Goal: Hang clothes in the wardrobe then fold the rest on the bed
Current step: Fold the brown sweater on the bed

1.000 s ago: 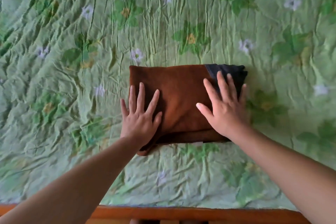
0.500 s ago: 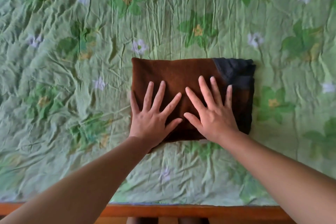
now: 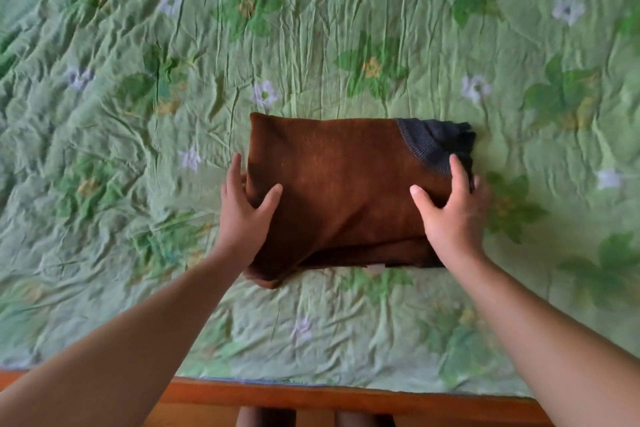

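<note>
The left hand [image 3: 242, 215] clasps the left edge of the folded brown sweater [image 3: 346, 184], thumb on top. The right hand [image 3: 450, 215] clasps its right edge beside the dark grey ribbed collar [image 3: 433, 142]. The sweater lies in a neat rectangle on the bed [image 3: 311, 28], which has a crumpled green floral sheet, near the wooden frame [image 3: 346, 399].

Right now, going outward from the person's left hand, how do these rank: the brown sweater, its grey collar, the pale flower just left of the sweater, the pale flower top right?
Outward from the left hand, head view:
1. brown sweater: held at its left edge.
2. near pale flower: printed just to the left.
3. grey collar: sweater's right end.
4. far pale flower: top right.
</note>
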`<state>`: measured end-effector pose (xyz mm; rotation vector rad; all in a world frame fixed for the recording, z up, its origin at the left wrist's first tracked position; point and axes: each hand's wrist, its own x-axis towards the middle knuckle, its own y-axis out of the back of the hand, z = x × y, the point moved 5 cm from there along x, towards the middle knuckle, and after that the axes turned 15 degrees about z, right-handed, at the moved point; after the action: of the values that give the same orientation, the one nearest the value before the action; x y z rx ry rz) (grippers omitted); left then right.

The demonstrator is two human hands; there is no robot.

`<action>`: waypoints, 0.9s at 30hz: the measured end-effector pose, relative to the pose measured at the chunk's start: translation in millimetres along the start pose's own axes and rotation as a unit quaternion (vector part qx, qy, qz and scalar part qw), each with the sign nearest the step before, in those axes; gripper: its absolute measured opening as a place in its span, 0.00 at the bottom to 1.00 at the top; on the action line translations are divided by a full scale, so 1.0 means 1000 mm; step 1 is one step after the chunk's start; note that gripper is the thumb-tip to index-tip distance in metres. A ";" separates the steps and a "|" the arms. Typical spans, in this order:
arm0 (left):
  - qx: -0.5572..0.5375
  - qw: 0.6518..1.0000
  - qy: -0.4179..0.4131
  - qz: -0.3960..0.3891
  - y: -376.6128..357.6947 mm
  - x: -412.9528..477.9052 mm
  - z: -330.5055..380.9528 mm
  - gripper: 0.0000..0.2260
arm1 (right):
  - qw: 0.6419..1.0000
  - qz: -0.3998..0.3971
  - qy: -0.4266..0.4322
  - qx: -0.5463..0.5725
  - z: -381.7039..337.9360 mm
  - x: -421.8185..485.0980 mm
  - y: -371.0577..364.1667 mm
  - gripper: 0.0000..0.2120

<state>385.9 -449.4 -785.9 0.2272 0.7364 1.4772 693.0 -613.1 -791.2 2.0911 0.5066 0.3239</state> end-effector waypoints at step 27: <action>-0.001 0.978 -0.109 -0.175 0.136 -0.149 0.229 0.22 | 0.970 -0.198 -0.041 0.135 -0.083 -0.027 0.295 0.28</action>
<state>417.2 -507.5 -487.3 0.2398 0.5628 1.0981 702.4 -707.2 -498.6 2.1889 0.9427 -0.0697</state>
